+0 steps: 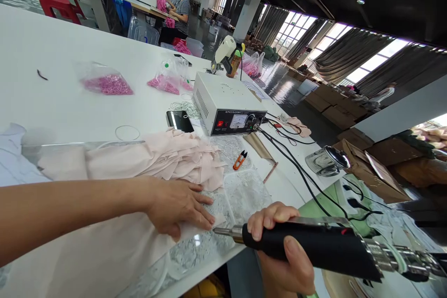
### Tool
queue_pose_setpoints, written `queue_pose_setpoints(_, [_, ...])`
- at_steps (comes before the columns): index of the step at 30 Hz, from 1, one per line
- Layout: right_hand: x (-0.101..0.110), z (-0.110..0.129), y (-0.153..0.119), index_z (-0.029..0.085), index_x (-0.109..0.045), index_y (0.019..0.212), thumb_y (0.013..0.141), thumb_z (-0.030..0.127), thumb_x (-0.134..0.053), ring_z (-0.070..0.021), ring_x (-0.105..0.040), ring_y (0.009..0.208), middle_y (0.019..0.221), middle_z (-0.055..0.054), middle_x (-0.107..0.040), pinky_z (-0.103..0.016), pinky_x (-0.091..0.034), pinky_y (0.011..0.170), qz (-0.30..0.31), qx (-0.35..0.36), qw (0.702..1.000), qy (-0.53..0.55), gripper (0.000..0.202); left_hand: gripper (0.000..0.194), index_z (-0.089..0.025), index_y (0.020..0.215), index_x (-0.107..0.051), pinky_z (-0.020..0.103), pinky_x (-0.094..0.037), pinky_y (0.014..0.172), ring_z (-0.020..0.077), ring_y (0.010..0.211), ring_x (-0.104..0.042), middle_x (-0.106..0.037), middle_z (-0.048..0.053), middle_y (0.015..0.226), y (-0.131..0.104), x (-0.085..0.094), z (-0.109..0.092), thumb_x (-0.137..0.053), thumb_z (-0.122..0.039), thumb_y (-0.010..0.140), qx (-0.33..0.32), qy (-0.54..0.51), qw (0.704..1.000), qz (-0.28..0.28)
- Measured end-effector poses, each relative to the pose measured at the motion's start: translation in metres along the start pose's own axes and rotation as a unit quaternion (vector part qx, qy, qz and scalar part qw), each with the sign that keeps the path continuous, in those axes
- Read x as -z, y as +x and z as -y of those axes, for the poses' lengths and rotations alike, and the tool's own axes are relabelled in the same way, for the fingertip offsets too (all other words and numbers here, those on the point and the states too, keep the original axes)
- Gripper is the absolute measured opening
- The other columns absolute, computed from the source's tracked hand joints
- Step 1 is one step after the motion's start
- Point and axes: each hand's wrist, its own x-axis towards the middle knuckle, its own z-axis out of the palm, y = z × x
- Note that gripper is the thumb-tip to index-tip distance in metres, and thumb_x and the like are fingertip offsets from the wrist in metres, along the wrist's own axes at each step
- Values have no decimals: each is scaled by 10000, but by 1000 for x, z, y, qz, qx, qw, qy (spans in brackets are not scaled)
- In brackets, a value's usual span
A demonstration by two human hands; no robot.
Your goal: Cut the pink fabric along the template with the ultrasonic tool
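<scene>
My left hand (179,207) lies flat with its fingers spread on pale pink fabric (115,247), near the fabric's narrow right end. In my right hand (282,247) is a black handheld tool (314,247) with a metal tip, gripped around its body. The tip points left and sits close to my left fingertips at the fabric's end; whether it touches is hard to tell. Under the fabric is a clear textured mat (244,191). A heap of pale pink fabric pieces (181,156) rests just beyond my left hand.
Orange snips (240,160) lie on the mat. Behind are a phone (179,121), a white control box (228,102) with black cables, and bags of pink pieces (106,83). A glass jar (326,160) stands at the right. People sit at sewing machines farther back.
</scene>
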Motion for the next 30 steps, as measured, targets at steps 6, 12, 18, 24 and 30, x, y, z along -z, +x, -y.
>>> queue_pose_setpoints(6, [-6,0,-4,218,-558,867,837,399,-555,-113,-539,499,738,22,-441,-298,-457,488,4,10,1000,-13,184,900,-275,1463,-404,448,-213,1178,278,1365,-402,-579,104,1351,1,1,-1,-820,-124,679,14,-1,1000,-26])
queue_pose_setpoints(12, [-7,-4,-8,228,-541,901,856,388,-538,-115,-540,537,764,21,-433,-300,-461,513,21,15,1000,-16,166,933,-257,1470,-392,449,-206,1178,280,1371,-391,-575,127,1350,2,1,-1,-837,-113,663,14,-3,1000,-23])
queue_pose_setpoints(18, [-8,-7,-8,232,-539,908,861,401,-524,-118,-542,538,767,20,-430,-306,-462,516,31,5,999,-22,176,936,-272,1465,-402,437,-214,1179,290,1357,-409,-603,99,1323,1,0,0,-838,-109,653,5,-1,999,-40])
queue_pose_setpoints(24, [-7,-10,-8,225,-544,904,858,397,-526,-120,-551,538,765,17,-439,-305,-470,515,28,5,999,-30,179,929,-304,1469,-388,443,-213,1178,278,1362,-407,-589,87,1341,1,-1,1,-831,-126,671,7,4,999,-34])
queue_pose_setpoints(30, [-7,-10,-8,224,-541,904,864,378,-531,-114,-556,553,772,18,-452,-295,-477,530,33,5,999,-18,160,902,-264,1472,-384,450,-172,1191,260,1395,-357,-572,100,1361,3,1,-1,-821,-118,696,14,15,1000,0])
